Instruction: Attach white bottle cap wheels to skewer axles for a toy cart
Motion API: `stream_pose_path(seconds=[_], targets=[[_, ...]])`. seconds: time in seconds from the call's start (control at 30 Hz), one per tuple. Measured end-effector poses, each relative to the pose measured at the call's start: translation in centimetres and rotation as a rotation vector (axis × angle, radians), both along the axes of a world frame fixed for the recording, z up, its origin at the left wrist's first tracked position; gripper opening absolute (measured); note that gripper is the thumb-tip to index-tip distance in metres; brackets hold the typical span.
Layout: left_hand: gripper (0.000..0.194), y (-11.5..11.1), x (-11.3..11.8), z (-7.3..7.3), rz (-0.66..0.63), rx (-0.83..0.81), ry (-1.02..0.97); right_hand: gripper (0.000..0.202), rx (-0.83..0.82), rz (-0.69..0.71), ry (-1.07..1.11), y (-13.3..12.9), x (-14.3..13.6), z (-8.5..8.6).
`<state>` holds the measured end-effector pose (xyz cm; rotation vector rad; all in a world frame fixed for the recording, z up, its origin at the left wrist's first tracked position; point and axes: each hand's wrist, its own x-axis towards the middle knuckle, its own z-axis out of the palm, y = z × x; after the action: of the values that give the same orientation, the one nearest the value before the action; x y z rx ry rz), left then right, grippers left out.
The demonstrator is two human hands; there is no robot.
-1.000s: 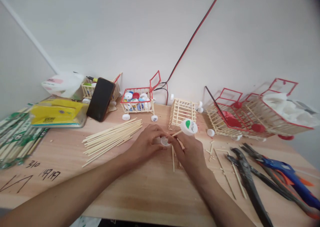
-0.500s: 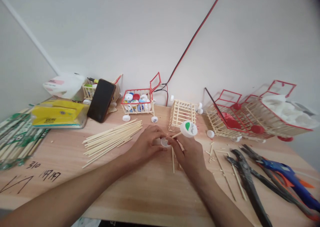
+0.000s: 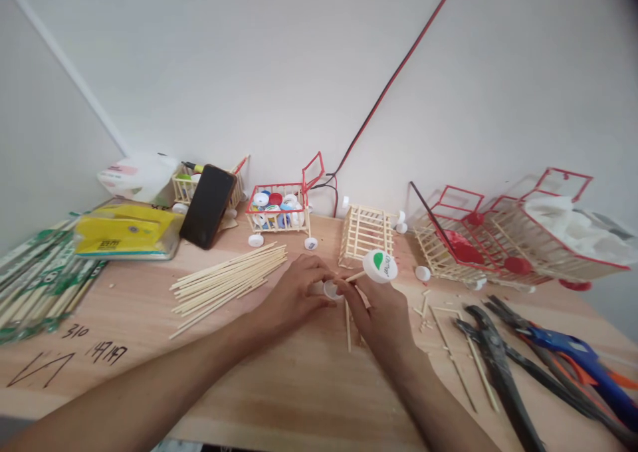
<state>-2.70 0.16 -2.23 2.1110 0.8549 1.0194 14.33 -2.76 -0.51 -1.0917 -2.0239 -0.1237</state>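
My left hand (image 3: 305, 287) is closed on a white bottle cap (image 3: 331, 289), its hollow side showing between thumb and fingers. Pinched in my right hand (image 3: 376, 304) is a wooden stick (image 3: 355, 276) with another white bottle cap (image 3: 379, 266), marked by a green leaf, on its far end. The near end of that stick meets the cap in my left hand; whether it is joined there is hidden by my fingers. Below my hands a loose stick (image 3: 348, 329) lies on the table. Behind them stands a small stick-built basket (image 3: 367, 234) with white cap wheels.
A bundle of sticks (image 3: 229, 282) lies left of my hands. Several small stick carts, one a red-rimmed cart (image 3: 279, 211) full of caps, line the wall. A phone (image 3: 208, 206) leans on one. Pliers (image 3: 491, 352) and a blue glue gun (image 3: 573, 349) lie right.
The whole view has shifted slightly, with everything a little lower and further right. My hands keep the same hold on the caps and stick.
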Motion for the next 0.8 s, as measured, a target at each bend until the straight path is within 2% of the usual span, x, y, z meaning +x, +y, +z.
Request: stream_pose_path(seconds=[0.8], targets=[[0.024, 0.10, 0.07, -0.04, 0.001, -0.057, -0.027, 0.014, -0.001, 0.013, 0.025, 0.10, 0.11, 0.27]])
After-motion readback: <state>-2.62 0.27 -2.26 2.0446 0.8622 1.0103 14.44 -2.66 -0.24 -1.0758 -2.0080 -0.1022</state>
